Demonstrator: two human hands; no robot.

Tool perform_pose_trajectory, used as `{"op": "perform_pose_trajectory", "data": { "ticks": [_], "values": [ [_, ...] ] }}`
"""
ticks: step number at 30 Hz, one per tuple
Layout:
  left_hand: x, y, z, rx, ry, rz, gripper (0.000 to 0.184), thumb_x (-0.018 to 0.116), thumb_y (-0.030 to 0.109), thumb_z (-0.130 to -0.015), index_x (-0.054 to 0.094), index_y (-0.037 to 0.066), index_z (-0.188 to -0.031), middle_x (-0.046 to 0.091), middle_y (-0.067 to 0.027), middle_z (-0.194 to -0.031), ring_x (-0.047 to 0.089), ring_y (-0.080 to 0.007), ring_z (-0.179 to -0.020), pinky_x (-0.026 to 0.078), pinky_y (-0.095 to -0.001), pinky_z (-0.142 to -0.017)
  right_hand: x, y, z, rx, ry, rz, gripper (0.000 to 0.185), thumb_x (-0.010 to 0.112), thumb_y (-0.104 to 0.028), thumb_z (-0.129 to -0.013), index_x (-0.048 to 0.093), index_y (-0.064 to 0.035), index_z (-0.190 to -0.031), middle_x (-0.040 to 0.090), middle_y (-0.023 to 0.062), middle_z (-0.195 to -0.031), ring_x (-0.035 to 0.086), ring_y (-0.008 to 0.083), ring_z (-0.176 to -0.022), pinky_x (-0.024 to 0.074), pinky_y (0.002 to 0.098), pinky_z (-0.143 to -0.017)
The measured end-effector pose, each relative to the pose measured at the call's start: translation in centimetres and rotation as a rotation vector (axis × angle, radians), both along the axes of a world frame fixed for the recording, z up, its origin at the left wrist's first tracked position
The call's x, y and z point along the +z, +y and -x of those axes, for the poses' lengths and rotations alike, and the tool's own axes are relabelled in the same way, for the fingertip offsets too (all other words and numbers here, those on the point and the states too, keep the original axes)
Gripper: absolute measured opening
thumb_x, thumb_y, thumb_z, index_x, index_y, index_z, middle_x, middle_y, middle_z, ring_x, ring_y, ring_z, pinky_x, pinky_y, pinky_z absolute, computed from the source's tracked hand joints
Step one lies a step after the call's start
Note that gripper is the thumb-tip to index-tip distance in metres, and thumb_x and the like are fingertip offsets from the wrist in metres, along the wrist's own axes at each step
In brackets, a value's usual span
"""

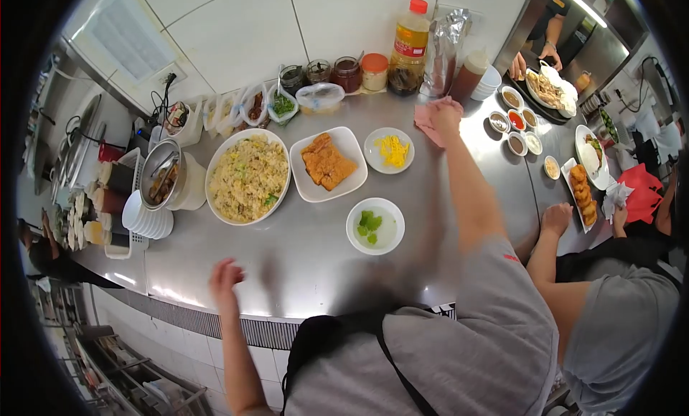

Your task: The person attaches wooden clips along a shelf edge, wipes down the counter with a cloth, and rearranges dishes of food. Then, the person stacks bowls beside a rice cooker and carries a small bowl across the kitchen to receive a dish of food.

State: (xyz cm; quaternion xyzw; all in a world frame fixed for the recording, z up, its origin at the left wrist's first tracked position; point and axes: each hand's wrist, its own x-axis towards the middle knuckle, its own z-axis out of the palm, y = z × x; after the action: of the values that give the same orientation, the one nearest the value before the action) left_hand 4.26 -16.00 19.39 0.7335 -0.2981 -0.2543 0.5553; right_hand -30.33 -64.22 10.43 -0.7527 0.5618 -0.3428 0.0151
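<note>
My right hand (446,119) presses a folded pink cloth (429,122) against the steel counter near the back wall. Off the front edge, my left hand (226,278) hangs in the air with loosely curled fingers and nothing in it. Between the two hands is a small white bowl (352,232) with green herb leaves (369,226) in clear liquid. Shredded yellow topping (391,151) lies on a small plate (370,161) left of the cloth. Farther left are a square dish (303,190) holding a fried cutlet (329,162) and an oval bowl of fried rice (248,176).
An oil bottle (410,50), jars (347,75) and a sauce bottle (471,72) line the wall. A metal bowl (162,173) and stacked white bowls (147,216) stand left. To the right are sauce cups (516,120), plated food and a co-worker's arm (551,237).
</note>
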Motion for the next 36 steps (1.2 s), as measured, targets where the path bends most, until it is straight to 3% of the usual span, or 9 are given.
{"op": "perform_pose_trajectory", "data": {
  "ticks": [1, 4, 10, 14, 17, 18, 19, 24, 36],
  "values": [
    [1.0, -2.0, 2.5, -0.126, 0.078, -0.097, 0.022, 0.049, 0.015, -0.087, 0.055, -0.001, -0.101, 0.060, -0.0067, -0.077, 0.056, -0.0111, -0.062, 0.048, -0.0240, -0.059, -0.2, 0.6, -1.2, -0.106, 0.281, 0.118, 0.016, 0.055, -0.018, -0.076, 0.066, -0.0066, -0.079, 0.061, 0.0122, -0.092, 0.051, 0.0279, -0.097, 0.0368, 0.0376, -0.088],
    [-0.4, -6.7, 7.2, -0.413, 0.398, -0.213, 0.032, 0.047, 0.018, -0.088, 0.047, -0.001, -0.114, 0.062, -0.0104, -0.082, 0.058, -0.0134, -0.063, 0.049, -0.0241, -0.058, -1.2, 3.2, -1.8, 0.085, -0.062, 0.215, 0.018, 0.051, -0.018, -0.077, 0.063, -0.0056, -0.078, 0.058, 0.0092, -0.092, 0.047, 0.0287, -0.097, 0.0327, 0.0388, -0.088],
    [-1.8, -11.8, 13.9, -0.562, 0.452, -0.372, 0.050, 0.039, 0.031, -0.091, 0.024, 0.011, -0.135, 0.062, -0.0122, -0.078, 0.060, -0.0157, -0.060, 0.050, -0.0255, -0.055, 0.1, 14.9, 0.6, 0.106, -0.047, 0.272, 0.018, 0.052, -0.016, -0.079, 0.062, -0.0026, -0.085, 0.057, 0.0141, -0.093, 0.049, 0.0315, -0.094, 0.0366, 0.0430, -0.083],
    [-2.7, -12.9, 15.2, -0.586, 0.457, -0.321, 0.044, 0.038, 0.027, -0.091, 0.030, 0.007, -0.130, 0.060, -0.0130, -0.076, 0.059, -0.0167, -0.055, 0.051, -0.0270, -0.049, 4.1, 22.9, 1.2, 0.263, -0.063, 0.088, 0.023, 0.050, -0.009, -0.074, 0.058, 0.0026, -0.092, 0.051, 0.0198, -0.099, 0.042, 0.0393, -0.099, 0.0347, 0.0449, -0.086],
    [-5.1, -13.4, 15.2, -0.574, 0.373, -0.254, 0.033, 0.036, 0.023, -0.091, 0.042, 0.006, -0.119, 0.060, -0.0117, -0.074, 0.060, -0.0173, -0.050, 0.050, -0.0269, -0.043, 2.8, 26.7, 0.7, 0.028, 0.031, -0.109, 0.037, 0.053, -0.024, -0.074, 0.046, -0.0031, -0.104, 0.033, 0.0150, -0.120, 0.030, 0.0330, -0.114, 0.0329, 0.0530, -0.090],
    [-5.1, -13.5, 15.2, -0.575, 0.351, -0.258, 0.031, 0.035, 0.021, -0.091, 0.042, 0.006, -0.117, 0.060, -0.0117, -0.073, 0.059, -0.0172, -0.050, 0.050, -0.0272, -0.043, 3.8, 27.9, 1.3, 0.148, 0.206, -0.045, 0.040, 0.053, -0.022, -0.072, 0.046, -0.0043, -0.106, 0.035, 0.0171, -0.117, 0.031, 0.0369, -0.113, 0.0323, 0.0525, -0.090],
    [-4.7, -13.6, 15.3, -0.581, 0.345, -0.267, 0.030, 0.034, 0.020, -0.091, 0.043, 0.006, -0.115, 0.060, -0.0121, -0.072, 0.060, -0.0172, -0.051, 0.050, -0.0273, -0.043, 3.5, 28.8, 1.3, 0.202, 0.109, 0.065, 0.041, 0.052, -0.018, -0.070, 0.047, -0.0052, -0.109, 0.037, 0.0204, -0.117, 0.032, 0.0401, -0.112, 0.0323, 0.0516, -0.090],
    [-4.8, -13.7, 14.1, -0.635, 0.329, -0.297, 0.028, 0.031, 0.017, -0.090, 0.043, 0.002, -0.110, 0.061, -0.0141, -0.070, 0.060, -0.0199, -0.052, 0.051, -0.0283, -0.045, 2.1, 32.1, 2.0, 0.346, -0.026, 0.086, 0.024, 0.059, -0.014, -0.068, 0.061, -0.0055, -0.090, 0.056, 0.0092, -0.102, 0.051, 0.0276, -0.099, 0.0340, 0.0437, -0.091],
    [-6.0, -10.8, 11.9, -0.542, 0.428, -0.178, 0.030, 0.038, 0.020, -0.090, 0.041, 0.003, -0.114, 0.061, -0.0137, -0.072, 0.061, -0.0193, -0.052, 0.051, -0.0274, -0.043, 3.0, 30.2, 1.1, 0.427, 0.011, 0.126, 0.026, 0.057, -0.020, -0.073, 0.060, -0.0024, -0.093, 0.055, 0.0121, -0.102, 0.049, 0.0268, -0.102, 0.0327, 0.0425, -0.093]
  ]
}}
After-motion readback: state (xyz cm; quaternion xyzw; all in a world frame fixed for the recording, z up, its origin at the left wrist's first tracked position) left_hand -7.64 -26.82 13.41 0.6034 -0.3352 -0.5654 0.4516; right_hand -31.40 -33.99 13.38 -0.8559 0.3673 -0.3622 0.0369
